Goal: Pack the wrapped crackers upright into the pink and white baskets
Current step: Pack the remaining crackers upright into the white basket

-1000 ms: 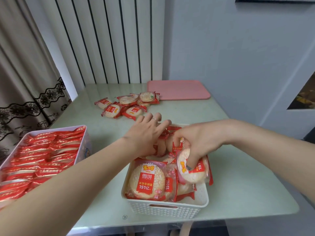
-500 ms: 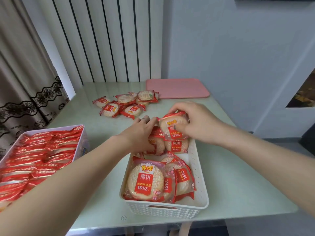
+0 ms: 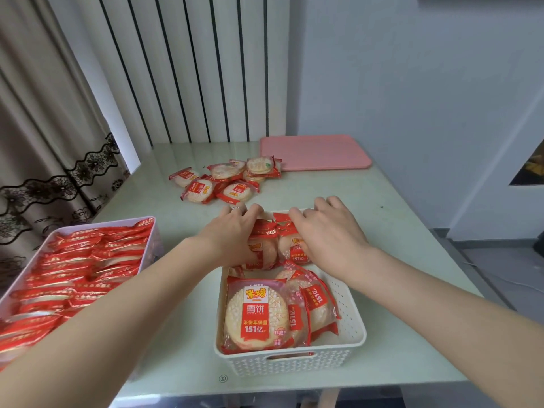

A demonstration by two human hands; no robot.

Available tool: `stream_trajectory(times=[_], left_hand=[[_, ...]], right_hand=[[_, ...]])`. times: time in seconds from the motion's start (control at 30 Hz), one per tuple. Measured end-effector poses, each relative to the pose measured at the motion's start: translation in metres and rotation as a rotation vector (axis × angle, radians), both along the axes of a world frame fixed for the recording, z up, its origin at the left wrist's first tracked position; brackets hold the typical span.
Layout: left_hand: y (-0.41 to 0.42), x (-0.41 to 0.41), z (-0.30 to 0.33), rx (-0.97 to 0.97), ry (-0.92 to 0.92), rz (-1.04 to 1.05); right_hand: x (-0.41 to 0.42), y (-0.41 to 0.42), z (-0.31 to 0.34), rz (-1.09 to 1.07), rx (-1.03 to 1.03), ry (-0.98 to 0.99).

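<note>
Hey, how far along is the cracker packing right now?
Done: the pink basket looks full of upright packs. In hand: both the left hand and right hand are on upright crackers at the far end of the white basket, whose nearer part holds leaning packs and gaps. Left: a loose pile waits on the table.

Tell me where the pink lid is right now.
In the head view the pink lid lies flat at the table's far right corner by the wall, just right of the loose cracker pile, beyond the white basket.
</note>
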State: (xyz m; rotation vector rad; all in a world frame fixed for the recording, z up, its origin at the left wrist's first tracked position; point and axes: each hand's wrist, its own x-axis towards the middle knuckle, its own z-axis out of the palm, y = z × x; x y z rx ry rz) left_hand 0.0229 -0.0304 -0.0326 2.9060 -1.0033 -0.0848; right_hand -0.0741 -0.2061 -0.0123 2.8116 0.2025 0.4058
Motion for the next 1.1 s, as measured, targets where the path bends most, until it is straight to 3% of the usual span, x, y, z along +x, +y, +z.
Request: stream_trajectory(times=[0.2, 0.4, 0.5, 0.57, 0.67, 0.73, 0.9, 1.1], left_hand=[[0.002, -0.008, 0.005, 0.000, -0.015, 0.011], [0.006, -0.032, 0.030, -0.016, -0.282, -0.125], [0.014, -0.038, 0.042, 0.188, -0.218, -0.206], [0.017, -0.038, 0.044, 0.354, -0.154, -0.214], [0.015, -0.037, 0.042, 0.481, -0.094, -0.197], [0.008, -0.038, 0.042, 0.506, -0.076, -0.210], [0.004, -0.041, 0.041, 0.440, 0.011, -0.218], [0.024, -0.033, 0.047, 0.138, -0.002, -0.191]], right_hand=[[-0.002, 0.008, -0.009, 0.126, 0.007, -0.021], [-0.001, 0.009, -0.006, 0.114, 0.075, 0.081], [-0.009, 0.011, 0.002, 0.079, 0.142, 0.037], [-0.016, 0.014, 0.005, 0.074, 0.315, 0.039], [-0.019, 0.013, 0.003, 0.059, 0.566, 0.300], [-0.018, 0.010, -0.002, 0.059, 0.525, 0.510], [-0.008, 0.017, 0.003, 0.011, 0.436, 0.674], [-0.002, 0.017, 0.010, -0.013, 0.496, 0.731]])
